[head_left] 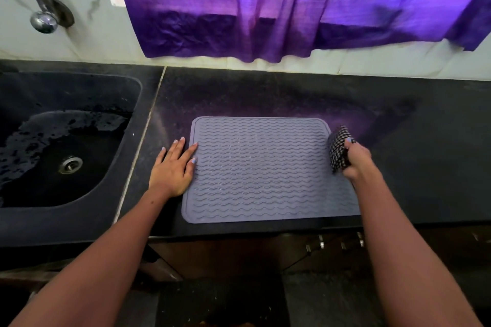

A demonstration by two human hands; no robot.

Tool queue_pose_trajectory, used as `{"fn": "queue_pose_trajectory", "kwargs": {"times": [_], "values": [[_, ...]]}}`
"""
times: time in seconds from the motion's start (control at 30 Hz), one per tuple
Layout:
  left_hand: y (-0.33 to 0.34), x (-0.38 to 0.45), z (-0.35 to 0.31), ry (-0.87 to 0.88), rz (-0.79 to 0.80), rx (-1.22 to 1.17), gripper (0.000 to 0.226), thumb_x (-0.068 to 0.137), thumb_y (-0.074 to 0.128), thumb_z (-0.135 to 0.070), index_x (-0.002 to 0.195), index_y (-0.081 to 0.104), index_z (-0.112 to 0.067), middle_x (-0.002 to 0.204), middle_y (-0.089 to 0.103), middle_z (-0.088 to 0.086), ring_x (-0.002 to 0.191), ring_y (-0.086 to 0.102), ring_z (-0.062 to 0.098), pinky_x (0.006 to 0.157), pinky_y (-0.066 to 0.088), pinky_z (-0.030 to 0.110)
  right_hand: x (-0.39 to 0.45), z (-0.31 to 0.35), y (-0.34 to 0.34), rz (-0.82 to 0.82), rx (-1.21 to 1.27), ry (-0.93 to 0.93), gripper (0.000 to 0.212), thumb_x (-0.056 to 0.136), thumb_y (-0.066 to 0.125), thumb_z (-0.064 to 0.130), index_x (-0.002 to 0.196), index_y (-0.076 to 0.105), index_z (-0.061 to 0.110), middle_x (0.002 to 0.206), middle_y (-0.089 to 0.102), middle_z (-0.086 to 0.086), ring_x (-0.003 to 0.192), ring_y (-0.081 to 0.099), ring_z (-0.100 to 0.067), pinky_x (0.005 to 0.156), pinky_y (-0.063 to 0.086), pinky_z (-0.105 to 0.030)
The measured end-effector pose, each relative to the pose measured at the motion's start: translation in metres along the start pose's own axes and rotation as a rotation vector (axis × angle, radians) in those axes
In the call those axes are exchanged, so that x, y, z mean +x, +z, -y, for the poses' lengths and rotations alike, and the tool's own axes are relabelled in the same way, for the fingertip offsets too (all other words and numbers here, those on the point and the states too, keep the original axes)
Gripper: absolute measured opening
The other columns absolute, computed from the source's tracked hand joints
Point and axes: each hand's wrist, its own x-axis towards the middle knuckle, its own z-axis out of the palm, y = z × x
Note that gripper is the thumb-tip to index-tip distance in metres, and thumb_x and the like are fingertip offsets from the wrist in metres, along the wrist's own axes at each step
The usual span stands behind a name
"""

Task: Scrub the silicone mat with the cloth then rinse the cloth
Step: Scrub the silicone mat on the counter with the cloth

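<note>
A grey silicone mat (268, 170) with wavy ridges lies flat on the black counter, near its front edge. My left hand (174, 167) rests flat on the counter at the mat's left edge, fingers spread, fingertips touching the mat. My right hand (356, 160) is at the mat's right edge, closed around a bunched black-and-white checked cloth (338, 147). The cloth sticks out above my fist, over the mat's right rim.
A black sink (66, 146) with a metal drain (70, 164) and standing water sits to the left. A tap (43, 20) juts from the wall above it. A purple curtain (292, 5) hangs behind the black counter (265, 93).
</note>
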Motion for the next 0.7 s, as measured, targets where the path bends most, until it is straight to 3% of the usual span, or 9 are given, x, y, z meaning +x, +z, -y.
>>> {"fn": "queue_pose_trajectory", "kwargs": {"times": [0.03, 0.1, 0.2, 0.3, 0.4, 0.5, 0.6, 0.67, 0.7], "values": [[0.0, 0.0, 0.0, 0.003, -0.002, -0.004, 0.076, 0.08, -0.006, -0.057, 0.148, 0.017, -0.033, 0.158, 0.012, 0.002, 0.146, 0.007, 0.015, 0.118, 0.0, 0.038, -0.002, 0.001, -0.004, -0.079, -0.058, -0.012, 0.03, 0.097, 0.043, 0.014, 0.123, 0.059, 0.011, 0.11, 0.063, -0.009, 0.09, 0.061, -0.018, 0.077, 0.053, -0.027], [0.001, 0.001, 0.001, 0.005, -0.009, -0.01, 0.076, 0.08, -0.005, -0.057, 0.148, 0.018, -0.033, 0.158, 0.013, 0.002, 0.146, 0.007, 0.016, 0.118, 0.001, 0.038, -0.014, -0.004, -0.009, -0.136, -0.354, -0.157, 0.041, 0.095, 0.047, 0.018, 0.136, 0.049, 0.02, 0.13, 0.058, -0.011, 0.115, 0.056, -0.031, 0.098, 0.045, -0.035], [0.0, 0.002, 0.001, 0.006, -0.019, -0.019, 0.075, 0.081, -0.003, -0.057, 0.148, 0.02, -0.032, 0.158, 0.014, 0.002, 0.146, 0.008, 0.016, 0.118, 0.001, 0.039, -0.043, -0.032, 0.003, 0.066, -0.767, -0.344, 0.051, 0.096, 0.044, 0.016, 0.145, 0.032, 0.018, 0.146, 0.041, -0.011, 0.133, 0.04, -0.031, 0.11, 0.03, -0.037], [0.001, 0.001, 0.001, 0.01, -0.02, -0.017, 0.074, 0.082, -0.002, -0.056, 0.147, 0.021, -0.032, 0.158, 0.014, 0.002, 0.146, 0.008, 0.015, 0.118, 0.001, 0.038, -0.044, -0.055, 0.011, 0.115, -0.993, -0.476, 0.06, 0.095, 0.041, 0.016, 0.149, 0.015, 0.007, 0.157, 0.018, -0.009, 0.145, 0.016, -0.02, 0.12, 0.009, -0.033], [0.002, 0.001, 0.001, 0.012, -0.042, -0.025, 0.072, 0.083, 0.001, -0.056, 0.146, 0.025, -0.031, 0.157, 0.017, 0.003, 0.145, 0.011, 0.016, 0.117, 0.003, 0.039, -0.034, -0.05, 0.006, 0.183, -0.836, -0.431, 0.058, 0.094, 0.043, 0.011, 0.148, 0.023, 0.009, 0.155, 0.023, -0.008, 0.144, 0.021, -0.022, 0.118, 0.014, -0.032], [0.002, 0.002, 0.002, 0.01, -0.028, -0.022, 0.072, 0.083, 0.002, -0.055, 0.147, 0.025, -0.031, 0.157, 0.017, 0.003, 0.145, 0.01, 0.016, 0.117, 0.003, 0.039, -0.027, -0.04, -0.003, 0.184, -0.516, -0.284, 0.046, 0.094, 0.048, 0.01, 0.14, 0.043, 0.015, 0.144, 0.044, -0.007, 0.131, 0.043, -0.024, 0.11, 0.03, -0.032], [0.002, 0.001, 0.002, 0.015, -0.025, -0.026, 0.073, 0.082, 0.002, -0.055, 0.147, 0.025, -0.03, 0.157, 0.017, 0.004, 0.146, 0.01, 0.017, 0.118, 0.003, 0.04, -0.022, -0.023, -0.013, 0.195, 0.065, 0.022, 0.037, 0.095, 0.046, 0.009, 0.132, 0.053, 0.011, 0.133, 0.055, -0.004, 0.111, 0.056, -0.015, 0.094, 0.046, -0.028], [0.001, 0.0, 0.002, 0.02, -0.023, -0.035, 0.071, 0.084, 0.003, -0.054, 0.147, 0.026, -0.03, 0.157, 0.017, 0.004, 0.146, 0.01, 0.018, 0.118, 0.003, 0.04, -0.025, -0.01, -0.02, 0.058, 0.362, 0.124, 0.036, 0.097, 0.043, 0.007, 0.132, 0.052, 0.007, 0.126, 0.057, -0.003, 0.11, 0.057, -0.016, 0.089, 0.048, -0.027], [0.001, 0.0, 0.002, 0.02, -0.02, -0.037, 0.07, 0.084, 0.004, -0.053, 0.147, 0.025, -0.03, 0.157, 0.017, 0.004, 0.146, 0.01, 0.018, 0.118, 0.003, 0.04, -0.028, -0.005, -0.024, -0.05, 0.342, 0.096, 0.037, 0.097, 0.043, 0.008, 0.133, 0.05, 0.008, 0.129, 0.056, -0.003, 0.114, 0.056, -0.018, 0.095, 0.046, -0.029]]}}
